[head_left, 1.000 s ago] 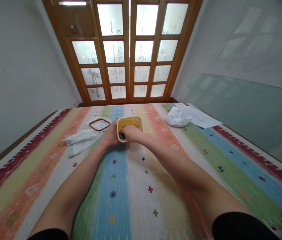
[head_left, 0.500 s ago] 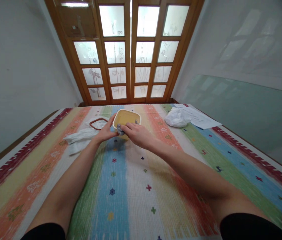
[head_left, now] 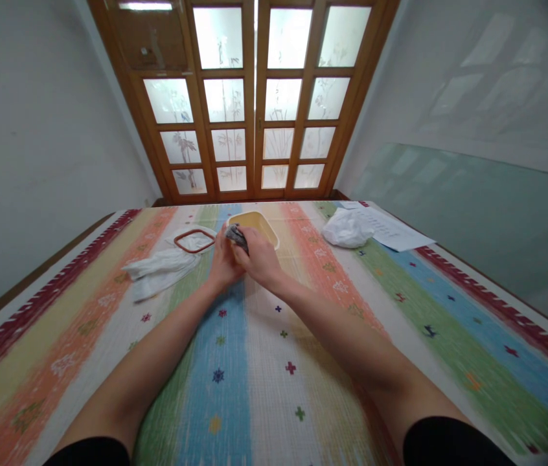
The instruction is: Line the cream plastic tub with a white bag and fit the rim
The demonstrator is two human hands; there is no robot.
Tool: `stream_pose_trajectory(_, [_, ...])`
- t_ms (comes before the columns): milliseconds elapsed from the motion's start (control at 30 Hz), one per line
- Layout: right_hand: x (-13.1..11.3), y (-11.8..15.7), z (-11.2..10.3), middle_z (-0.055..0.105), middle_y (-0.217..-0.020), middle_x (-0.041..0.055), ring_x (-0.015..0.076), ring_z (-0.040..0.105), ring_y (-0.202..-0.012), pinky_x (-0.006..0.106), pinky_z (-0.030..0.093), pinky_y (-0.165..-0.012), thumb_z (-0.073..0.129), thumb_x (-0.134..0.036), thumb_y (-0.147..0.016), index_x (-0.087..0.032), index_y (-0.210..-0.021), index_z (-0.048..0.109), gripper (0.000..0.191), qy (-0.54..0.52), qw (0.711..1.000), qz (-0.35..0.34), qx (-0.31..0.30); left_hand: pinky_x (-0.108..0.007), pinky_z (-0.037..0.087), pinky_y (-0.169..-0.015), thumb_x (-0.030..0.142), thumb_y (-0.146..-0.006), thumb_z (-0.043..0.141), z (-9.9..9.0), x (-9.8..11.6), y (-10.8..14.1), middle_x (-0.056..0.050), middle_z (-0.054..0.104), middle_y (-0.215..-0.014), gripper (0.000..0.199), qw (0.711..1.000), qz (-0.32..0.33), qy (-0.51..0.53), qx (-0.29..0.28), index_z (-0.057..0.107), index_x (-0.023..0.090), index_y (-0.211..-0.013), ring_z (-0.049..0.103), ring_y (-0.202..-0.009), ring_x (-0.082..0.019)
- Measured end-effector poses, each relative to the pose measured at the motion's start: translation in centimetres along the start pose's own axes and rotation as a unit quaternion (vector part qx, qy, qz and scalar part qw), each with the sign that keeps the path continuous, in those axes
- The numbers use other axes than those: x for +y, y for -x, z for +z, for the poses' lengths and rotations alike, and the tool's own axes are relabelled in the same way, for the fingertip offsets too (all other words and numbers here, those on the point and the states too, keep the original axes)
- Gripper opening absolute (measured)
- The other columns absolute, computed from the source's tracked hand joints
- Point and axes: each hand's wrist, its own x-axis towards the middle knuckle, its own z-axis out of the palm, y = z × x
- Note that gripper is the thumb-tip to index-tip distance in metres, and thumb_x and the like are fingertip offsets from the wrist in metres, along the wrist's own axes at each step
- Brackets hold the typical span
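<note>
Clutching grey wad (head_left: pixel 238 237), container (head_left: pixel 257 222) partly hidden

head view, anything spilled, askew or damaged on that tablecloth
Nothing looks spilled or damaged. The yellow container sits askew, which fits its being handled: the left hand holds its side, and the right hand has a grey wad in its grip near the rim.

Crumpled white bundle (head_left: pixel 348 228) beside printed paper (head_left: pixel 398 232), striped tablecloth (head_left: pixel 264 395) beneath.
</note>
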Motion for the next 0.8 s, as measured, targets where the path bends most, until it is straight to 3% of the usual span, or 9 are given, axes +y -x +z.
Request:
stream_pose_trajectory(100, [0.6,0.8,-0.1,0.065,-0.134,0.0119,0.0218,0.061,-0.121,0.031,0.046,-0.103,0.042,-0.026,-0.105,-0.018,-0.136,0.055,0.034,-0.035,0.999,-0.036,-0.013,-0.062,0.031,-0.125,0.04,-0.07,0.087,-0.7,-0.9,-0.1,-0.022,0.029,-0.163,0.12,1.0,0.012,-0.003,0.018,0.012,0.023,-0.163,0.033,-0.152,-0.041])
stream_pose_trajectory(300, [2.3,2.1,-1.6,0.07,-0.122,0.0105,0.0211,0.063,-0.113,0.03,0.045,-0.098,0.049,-0.018,-0.101,-0.018,-0.131,0.06,0.032,-0.02,0.988,-0.13,-0.083,-0.06,0.041,-0.12,0.04,-0.062,0.09,-1.9,-1.5,-0.9,-0.019,0.034,-0.16,0.126,0.999,0.01,0.028,-0.029,0.014,0.025,-0.161,0.043,-0.145,-0.038])
stream_pose_trajectory(400, [2.7,2.2,-2.5,0.071,-0.115,0.0089,0.0207,0.064,-0.105,0.029,0.045,-0.091,0.05,-0.019,-0.101,-0.019,-0.126,0.064,0.028,0.023,0.983,-0.146,-0.113,-0.06,0.041,-0.12,0.043,-0.061,0.091,-2.2,-1.3,-1.2,-0.017,0.036,-0.159,0.128,0.999,0.014,0.025,-0.042,0.014,0.027,-0.161,0.042,-0.146,-0.038])
stream_pose_trajectory(567, [3.1,0.8,-3.5,0.073,-0.112,0.0096,0.0218,0.064,-0.098,0.03,0.043,-0.084,0.051,-0.021,-0.102,-0.019,-0.117,0.067,0.022,0.162,0.961,-0.149,-0.167,-0.063,0.037,-0.123,0.046,-0.06,0.093,-2.2,-1.3,-1.4,-0.02,0.035,-0.159,0.136,0.995,0.075,-0.015,-0.06,0.008,0.024,-0.164,0.039,-0.149,-0.042])
stream_pose_trajectory(700, [3.6,-1.3,-2.5,0.073,-0.113,0.0146,0.0269,0.064,-0.107,0.036,0.046,-0.09,0.05,-0.019,-0.102,-0.015,-0.116,0.07,0.025,0.241,0.912,-0.243,-0.225,-0.064,0.036,-0.123,0.046,-0.062,0.093,-2.2,-0.9,-1.3,-0.024,0.036,-0.158,0.135,0.989,0.119,-0.026,-0.089,0.007,0.02,-0.164,0.039,-0.148,-0.045])
stream_pose_trajectory(800, [4.0,-2.7,-0.6,0.074,-0.114,0.0152,0.0259,0.068,-0.101,0.036,0.051,-0.088,0.053,-0.015,-0.098,-0.014,-0.115,0.072,0.026,0.233,0.891,-0.246,-0.301,-0.063,0.037,-0.123,0.045,-0.064,0.092,-2.3,0.1,-1.4,-0.023,0.036,-0.157,0.131,0.983,0.135,-0.016,-0.121,0.01,0.021,-0.164,0.039,-0.148,-0.044])
